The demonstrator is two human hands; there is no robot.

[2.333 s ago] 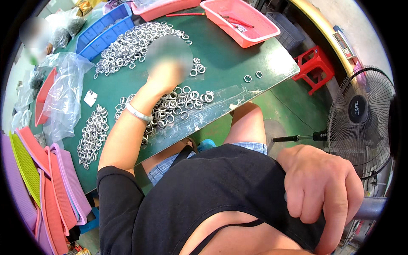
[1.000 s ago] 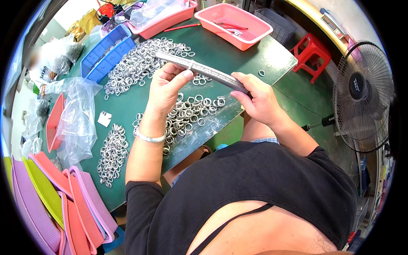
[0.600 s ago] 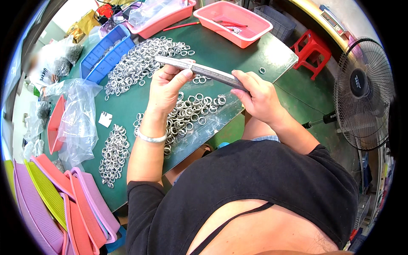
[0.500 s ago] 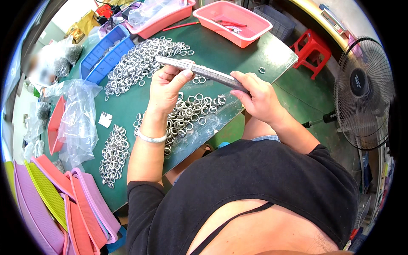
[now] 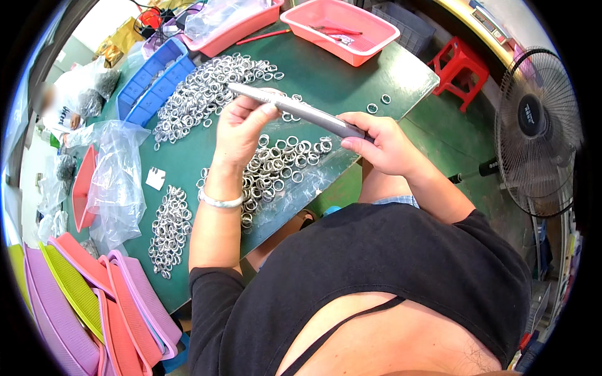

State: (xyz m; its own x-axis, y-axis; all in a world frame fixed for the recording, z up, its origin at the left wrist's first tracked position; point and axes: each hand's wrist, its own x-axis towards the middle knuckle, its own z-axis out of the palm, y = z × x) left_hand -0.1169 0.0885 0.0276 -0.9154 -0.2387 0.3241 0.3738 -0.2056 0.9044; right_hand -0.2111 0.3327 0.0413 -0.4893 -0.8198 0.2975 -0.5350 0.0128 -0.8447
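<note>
A long grey tapered ring mandrel [image 5: 313, 116] is held slantwise above the table, its narrow end up at the left. My right hand [image 5: 380, 143] grips the thick end between thumb and fingers. My left hand [image 5: 243, 128] is closed at the thinner part, thumb against its near side; whether a ring sits inside those fingers is hidden. Below lies a heap of silvery rings [image 5: 276, 164], partly behind my left wrist. A larger heap of rings [image 5: 200, 88] spreads beyond, and a smaller pile [image 5: 168, 232] lies left of my forearm. Two loose rings [image 5: 372, 108] rest near the table's right edge.
On the green table [image 5: 338, 81] stand a blue bin [image 5: 135, 97] and a pink tray [image 5: 342, 47] with red-handled tools. Plastic bags [image 5: 116, 182] and stacked colourful baskets [image 5: 125, 307] are at left. A fan [image 5: 533, 125] and red stool [image 5: 461, 69] stand right. Another person is far left.
A second loose ring now lies beside the single one near the table's right edge. The mandrel has turned slightly in my hands, and my right hand has shifted a little right and nearer me.
</note>
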